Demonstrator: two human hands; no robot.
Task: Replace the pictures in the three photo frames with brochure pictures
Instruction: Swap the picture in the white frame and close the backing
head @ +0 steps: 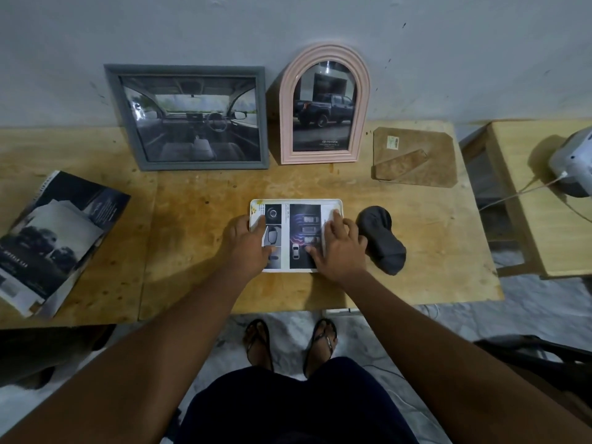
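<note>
Left hand (pixel 248 241) and right hand (pixel 339 248) lie flat, fingers spread, pressing the brochure picture (pixel 304 232) into the white frame (pixel 296 201) near the desk's (pixel 198 193) front edge. It seems best to square its corners to the rim before fetching the backing board (pixel 416 158) by the back right corner. The grey frame (pixel 189 68) and pink arched frame (pixel 325 49) at the back edge hold car pictures.
</note>
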